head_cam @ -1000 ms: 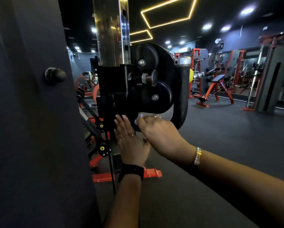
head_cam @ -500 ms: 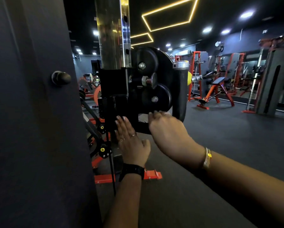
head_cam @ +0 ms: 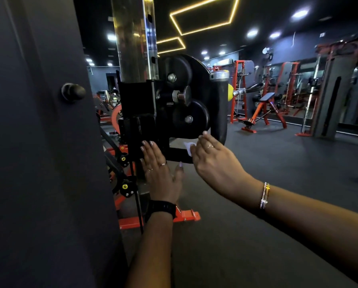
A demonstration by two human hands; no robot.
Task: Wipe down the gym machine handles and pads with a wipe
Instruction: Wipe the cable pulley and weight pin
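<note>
My left hand [head_cam: 159, 173] rests flat, fingers straight, on the black bracket of the cable machine's carriage [head_cam: 184, 96]. My right hand [head_cam: 213, 159] holds a white wipe [head_cam: 188, 146] against the carriage's lower black bar [head_cam: 177, 154], thumb below and fingertips reaching up to the foot of the upright black handle [head_cam: 219, 109]. Only a small bit of the wipe shows past the thumb. The handle has a silver cap on top. The carriage rides on a chrome column [head_cam: 134, 38].
A dark panel with a black knob [head_cam: 73, 92] fills the left. Orange frame feet [head_cam: 186, 217] lie on the floor below the carriage. An orange bench [head_cam: 265, 109] and racks [head_cam: 329, 96] stand across the dark rubber floor on the right.
My right hand has slid right along the lower bar toward the handle's foot, and the wipe shows again beside the thumb. My left hand has stayed on the bracket.
</note>
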